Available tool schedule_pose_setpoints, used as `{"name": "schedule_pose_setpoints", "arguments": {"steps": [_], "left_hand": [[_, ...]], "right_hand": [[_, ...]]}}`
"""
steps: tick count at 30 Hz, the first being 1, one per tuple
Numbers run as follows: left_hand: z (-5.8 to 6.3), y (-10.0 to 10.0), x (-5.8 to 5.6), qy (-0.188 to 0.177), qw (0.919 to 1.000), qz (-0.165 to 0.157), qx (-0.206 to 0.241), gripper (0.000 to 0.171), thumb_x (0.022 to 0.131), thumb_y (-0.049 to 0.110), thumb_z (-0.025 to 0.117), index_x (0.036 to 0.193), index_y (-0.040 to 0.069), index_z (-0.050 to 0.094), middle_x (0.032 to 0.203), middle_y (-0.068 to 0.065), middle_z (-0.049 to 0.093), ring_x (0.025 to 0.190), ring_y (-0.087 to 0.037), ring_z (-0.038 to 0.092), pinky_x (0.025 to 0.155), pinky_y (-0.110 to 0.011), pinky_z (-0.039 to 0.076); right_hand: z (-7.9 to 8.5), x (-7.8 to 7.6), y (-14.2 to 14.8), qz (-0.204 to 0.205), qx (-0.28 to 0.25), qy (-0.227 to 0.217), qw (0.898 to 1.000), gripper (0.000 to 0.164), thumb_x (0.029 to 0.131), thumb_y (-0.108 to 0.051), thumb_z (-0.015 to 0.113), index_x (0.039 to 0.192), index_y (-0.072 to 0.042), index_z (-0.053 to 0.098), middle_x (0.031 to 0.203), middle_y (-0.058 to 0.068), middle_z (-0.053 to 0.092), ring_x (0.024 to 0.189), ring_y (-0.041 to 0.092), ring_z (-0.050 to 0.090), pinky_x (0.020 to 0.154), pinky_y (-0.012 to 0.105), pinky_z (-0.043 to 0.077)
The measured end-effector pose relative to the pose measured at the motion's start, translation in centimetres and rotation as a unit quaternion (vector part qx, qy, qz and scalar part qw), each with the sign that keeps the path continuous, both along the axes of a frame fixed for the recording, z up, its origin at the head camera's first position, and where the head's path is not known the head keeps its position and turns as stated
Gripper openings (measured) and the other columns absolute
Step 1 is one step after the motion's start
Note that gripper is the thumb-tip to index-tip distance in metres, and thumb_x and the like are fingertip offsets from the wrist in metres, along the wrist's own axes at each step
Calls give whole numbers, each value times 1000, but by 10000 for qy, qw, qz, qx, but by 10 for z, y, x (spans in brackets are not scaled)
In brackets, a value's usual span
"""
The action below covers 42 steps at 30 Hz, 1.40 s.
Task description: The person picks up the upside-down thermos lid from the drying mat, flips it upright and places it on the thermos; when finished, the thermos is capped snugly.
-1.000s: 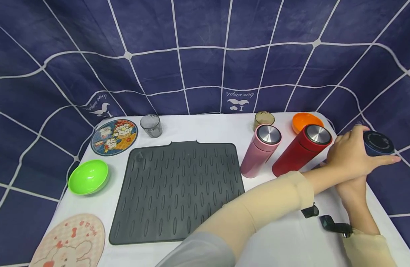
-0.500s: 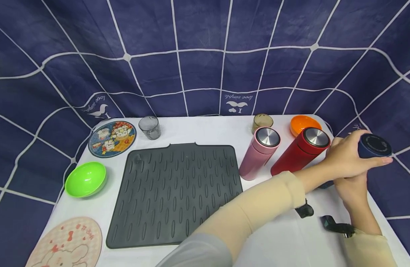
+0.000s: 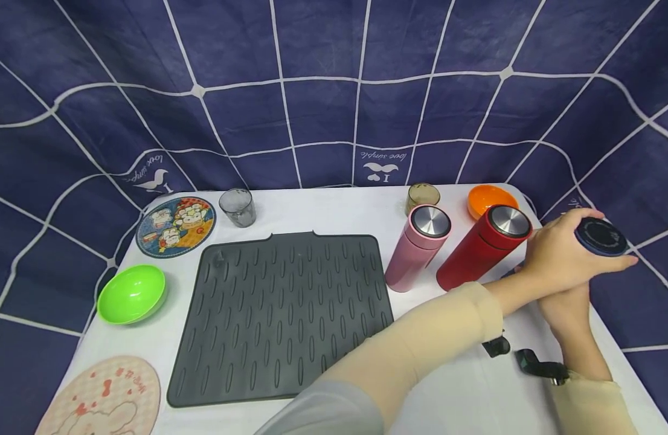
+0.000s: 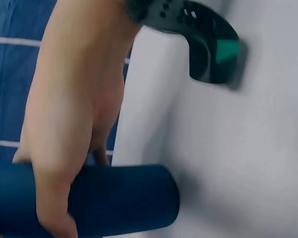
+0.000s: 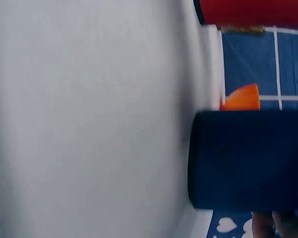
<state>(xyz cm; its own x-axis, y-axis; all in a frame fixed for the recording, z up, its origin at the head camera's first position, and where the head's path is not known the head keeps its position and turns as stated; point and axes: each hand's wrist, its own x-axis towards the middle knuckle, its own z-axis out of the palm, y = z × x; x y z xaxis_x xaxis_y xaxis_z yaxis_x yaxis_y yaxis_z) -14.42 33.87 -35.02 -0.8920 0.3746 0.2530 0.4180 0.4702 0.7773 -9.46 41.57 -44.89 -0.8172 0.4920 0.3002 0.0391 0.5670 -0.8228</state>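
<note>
At the far right in the head view, both hands are on one dark blue thermos (image 3: 601,236). My left hand (image 3: 565,251) reaches across and grips its top, thumb along the near side of the lid. Below it, my right hand (image 3: 569,302) comes up from the front and grips the body, partly hidden behind the left forearm. The left wrist view shows the right hand (image 4: 54,178) wrapped round the thermos body (image 4: 124,198). The right wrist view shows the thermos base close to the white tabletop, with fingertips (image 5: 273,225) underneath.
A red thermos (image 3: 483,248) and a pink thermos (image 3: 418,248) stand left of the hands. Behind are an orange bowl (image 3: 491,199) and an amber glass (image 3: 423,196). A grey ribbed mat (image 3: 285,314), grey glass (image 3: 238,207), green bowl (image 3: 131,294) and two round placemats (image 3: 176,226) lie leftward.
The head view has shifted a little, moving the whole scene slightly left. Both hands stay on the blue thermos, whose lid sits at a slightly different tilt.
</note>
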Motion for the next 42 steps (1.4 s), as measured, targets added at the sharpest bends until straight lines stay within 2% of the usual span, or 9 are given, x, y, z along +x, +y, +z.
{"name": "schedule_pose_setpoints", "arguments": {"steps": [5, 7, 10, 15, 19, 25, 35, 38, 42], "left_hand": [[5, -5, -9, -720, 9928, -949, -89, 63, 64, 47, 82, 118, 51, 49, 101, 42, 50, 82, 25, 42, 72, 1, 28], [5, -4, -7, -579, 9947, -824, -196, 64, 64, 50, 81, 119, 50, 47, 103, 42, 50, 85, 25, 42, 73, 1, 27], [0, 1, 5, -1, 9998, 8, -220, 77, 56, 62, 81, 122, 46, 44, 109, 39, 47, 96, 21, 41, 79, -1, 27], [-8, 4, 18, 682, 9926, 983, -196, 85, 50, 73, 77, 120, 38, 43, 109, 30, 46, 101, 15, 43, 82, -1, 28], [-3, -1, 10, 713, 9946, 512, -552, 69, 58, 68, 76, 115, 42, 47, 101, 35, 51, 94, 20, 46, 81, -2, 27], [7, -3, -4, 31, 9952, -373, -905, 57, 61, 62, 77, 109, 51, 49, 93, 42, 51, 83, 24, 45, 71, -3, 25], [1, 3, 12, 216, 9950, 841, -491, 76, 54, 69, 78, 116, 42, 42, 96, 34, 51, 87, 16, 48, 71, -7, 28], [3, 1, 7, 363, 9938, 608, -857, 67, 58, 67, 76, 112, 45, 44, 91, 36, 53, 83, 19, 49, 71, -7, 27], [8, -1, -1, -107, 9948, 79, -1012, 58, 58, 62, 78, 107, 52, 47, 86, 39, 52, 76, 19, 46, 63, -6, 27]], "right_hand": [[2, 0, 2, 196, -582, -426, 9972, 68, 79, -3, 70, 135, -26, 39, 115, -23, 50, 106, -4, 44, 82, 4, 32], [1, 3, 0, 114, -684, -481, 9964, 65, 79, -4, 70, 132, -27, 41, 113, -24, 51, 104, -5, 44, 81, 4, 32], [-3, 6, -2, -92, -585, -292, 9978, 46, 78, -3, 70, 112, -29, 54, 96, -26, 53, 90, -6, 45, 76, 5, 32], [-5, 14, -9, -271, -670, -59, 9974, 46, 74, 2, 68, 92, -36, 50, 84, -28, 49, 79, -8, 43, 71, 5, 30], [-3, 10, -9, -178, -419, -73, 9989, 41, 75, -3, 72, 98, -32, 55, 84, -28, 53, 78, -6, 46, 69, 7, 31], [0, 2, -5, -166, -584, -280, 9978, 44, 81, -2, 66, 116, -24, 54, 96, -22, 53, 89, -1, 46, 72, 9, 35], [-4, 3, -11, -410, -983, 9, 9943, 41, 75, 1, 72, 94, -31, 55, 83, -24, 54, 77, -3, 46, 69, 8, 32], [-3, 1, -9, -405, -640, -226, 9969, 37, 75, -7, 75, 94, -32, 55, 83, -25, 53, 77, -3, 45, 68, 9, 32], [-1, -1, -7, -383, -673, -426, 9961, 35, 78, -7, 72, 102, -28, 58, 88, -22, 54, 79, 0, 45, 66, 10, 34]]}}
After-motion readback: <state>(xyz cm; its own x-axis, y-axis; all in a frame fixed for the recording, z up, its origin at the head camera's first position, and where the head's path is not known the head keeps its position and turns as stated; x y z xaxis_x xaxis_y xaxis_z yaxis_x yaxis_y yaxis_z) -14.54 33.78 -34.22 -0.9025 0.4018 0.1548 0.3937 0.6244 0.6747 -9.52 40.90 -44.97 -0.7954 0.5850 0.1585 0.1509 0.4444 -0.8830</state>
